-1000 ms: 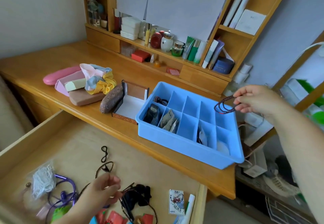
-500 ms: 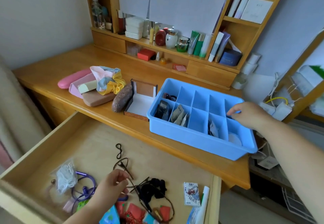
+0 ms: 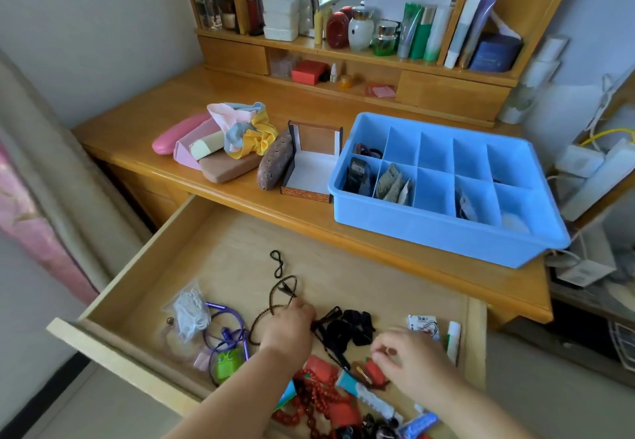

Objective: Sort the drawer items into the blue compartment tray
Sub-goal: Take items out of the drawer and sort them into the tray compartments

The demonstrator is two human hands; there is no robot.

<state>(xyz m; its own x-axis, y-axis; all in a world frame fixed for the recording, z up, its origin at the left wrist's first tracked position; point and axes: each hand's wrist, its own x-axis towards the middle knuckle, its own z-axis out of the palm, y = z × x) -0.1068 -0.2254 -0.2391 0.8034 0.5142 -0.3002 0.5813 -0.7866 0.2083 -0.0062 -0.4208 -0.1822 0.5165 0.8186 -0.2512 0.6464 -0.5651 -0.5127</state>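
Wooden drawer (image 3: 213,256); left hand (image 3: 290,330) fingers curled on beaded cord (image 3: 275,296); right hand (image 3: 412,359) fingers' grip unclear.

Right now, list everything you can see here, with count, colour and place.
tray: one, blue, on desk at right, some compartments filled
open box: one, brown with white inside, left of tray
cases: several, pink and brown, on desk at left
scrunchie: one, pastel and yellow, on the cases
drawer: one, wooden, pulled open
cord: one, brown, in drawer
red beads: one string, drawer front
left hand: on the cord
right hand: fingers over small red items
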